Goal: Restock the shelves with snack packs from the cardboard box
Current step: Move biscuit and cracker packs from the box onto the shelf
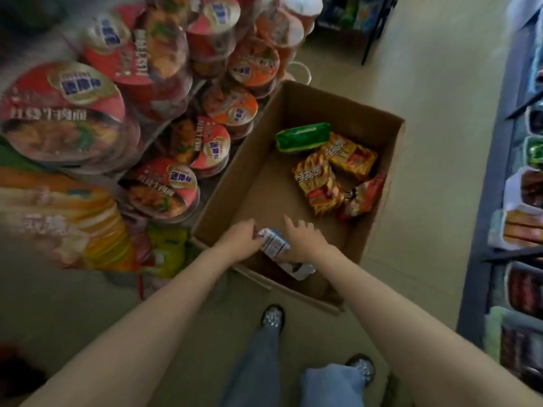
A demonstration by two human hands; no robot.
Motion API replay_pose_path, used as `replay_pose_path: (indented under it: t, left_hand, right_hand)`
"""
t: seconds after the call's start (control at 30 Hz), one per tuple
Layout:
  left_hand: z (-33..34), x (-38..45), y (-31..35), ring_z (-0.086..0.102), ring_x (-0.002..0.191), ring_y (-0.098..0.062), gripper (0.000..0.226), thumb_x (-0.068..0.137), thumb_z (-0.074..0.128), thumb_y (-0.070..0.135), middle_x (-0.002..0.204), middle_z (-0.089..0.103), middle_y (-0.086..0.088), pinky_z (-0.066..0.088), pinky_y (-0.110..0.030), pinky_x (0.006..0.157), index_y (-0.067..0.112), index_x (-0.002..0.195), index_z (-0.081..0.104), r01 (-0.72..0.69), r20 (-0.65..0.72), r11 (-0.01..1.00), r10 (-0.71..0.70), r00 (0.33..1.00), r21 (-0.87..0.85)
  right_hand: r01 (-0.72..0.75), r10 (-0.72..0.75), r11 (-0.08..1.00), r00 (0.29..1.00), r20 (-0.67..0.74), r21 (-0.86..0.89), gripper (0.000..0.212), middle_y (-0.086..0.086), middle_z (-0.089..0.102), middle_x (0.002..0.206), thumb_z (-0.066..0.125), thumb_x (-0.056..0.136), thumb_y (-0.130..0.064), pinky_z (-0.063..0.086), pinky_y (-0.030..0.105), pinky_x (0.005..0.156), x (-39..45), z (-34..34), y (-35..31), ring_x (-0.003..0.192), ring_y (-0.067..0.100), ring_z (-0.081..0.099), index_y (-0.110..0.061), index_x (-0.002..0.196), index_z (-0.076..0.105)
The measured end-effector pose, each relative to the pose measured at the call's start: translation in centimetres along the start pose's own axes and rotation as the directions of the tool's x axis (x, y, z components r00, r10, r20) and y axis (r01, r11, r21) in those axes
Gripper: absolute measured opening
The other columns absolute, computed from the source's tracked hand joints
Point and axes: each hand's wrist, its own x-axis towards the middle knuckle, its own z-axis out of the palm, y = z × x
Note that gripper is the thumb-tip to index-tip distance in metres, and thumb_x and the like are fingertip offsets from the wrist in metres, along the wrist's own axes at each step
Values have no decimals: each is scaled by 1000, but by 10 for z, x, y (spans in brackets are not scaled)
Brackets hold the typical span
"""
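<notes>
An open cardboard box (264,183) stands on the floor in front of me. Both my hands reach into its near end. My left hand (241,240) grips one end of a white and blue snack pack (273,243); my right hand (304,239) lies over its other end, fingers partly spread. Another white pack (299,268) lies under my right wrist. At the box's far right lie a green pack (302,136), two yellow-red packs (320,183) and a red pack (364,198).
Stacked instant noodle bowls (164,83) fill the shelves on the left, right beside the box. A shelf unit with packaged goods (520,230) runs along the right edge. Beige floor lies between them. My legs and shoes (273,317) stand just below the box.
</notes>
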Motion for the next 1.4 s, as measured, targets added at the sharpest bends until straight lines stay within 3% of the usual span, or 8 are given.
replay_pose_path:
  t: [0.17,0.43,0.57,0.73,0.9,1.1,1.27,1.4]
  left_hand:
    - [-7,27,-13,50,121,-27,39,91,51,21,131,53,-12,40,-29,94,8,128,45,64,4,983,-64,998,-170]
    - [-24,16,75,55,112,-23,56,91,56,34,129,52,-10,47,-34,92,7,137,40,126,215,748,23,976,-652]
    - [-74,-16,163,64,83,-10,42,86,63,29,104,67,-1,53,-19,66,15,125,56,-140,120,596,374,919,-791]
    - [-103,-61,276,63,94,-23,60,78,57,29,121,59,-16,52,-35,89,3,131,49,-174,166,380,710,684,-909]
    - [-70,-117,397,70,74,-16,29,94,48,22,92,73,-9,58,-27,64,3,109,64,-344,207,421,832,514,-840]
    - [-9,-196,520,67,84,-15,31,70,73,44,92,72,4,55,-25,70,26,95,72,-485,202,350,921,332,-801]
    - [46,-222,598,63,107,-26,43,73,73,33,112,69,-2,46,-44,95,24,115,64,-583,201,315,946,253,-749]
    - [76,-242,663,68,89,-23,28,84,65,16,100,72,-8,57,-35,78,12,111,66,-579,99,219,968,231,-786]
  right_hand:
    - [-138,141,981,990,19,-135,98,14,42,141,66,77,-50,36,40,100,35,35,-11,126,33,44,-12,147,9]
    - [-130,257,898,931,-259,420,63,9,58,115,70,75,-38,42,31,71,-36,-61,30,103,27,57,-10,121,37]
    - [161,267,698,845,-463,698,53,8,63,110,76,73,-24,50,32,80,-117,-141,66,99,21,60,-10,115,46]
    - [438,341,138,821,-458,888,43,12,60,94,64,85,-19,50,20,55,-257,-189,150,67,16,59,-9,124,47]
    - [387,374,335,782,-498,859,21,15,48,80,83,62,-35,25,26,46,-358,-174,220,54,12,38,-28,75,69]
    - [505,664,394,421,-618,768,32,7,70,100,74,77,-15,55,27,66,-468,-153,313,80,21,69,-11,107,64]
    - [555,720,279,419,-554,783,25,6,70,93,72,79,-18,47,21,60,-523,-138,376,77,15,69,-13,102,64]
    - [603,815,239,302,-495,761,20,-1,69,85,72,79,-21,43,18,47,-546,-133,420,67,9,62,-20,97,62]
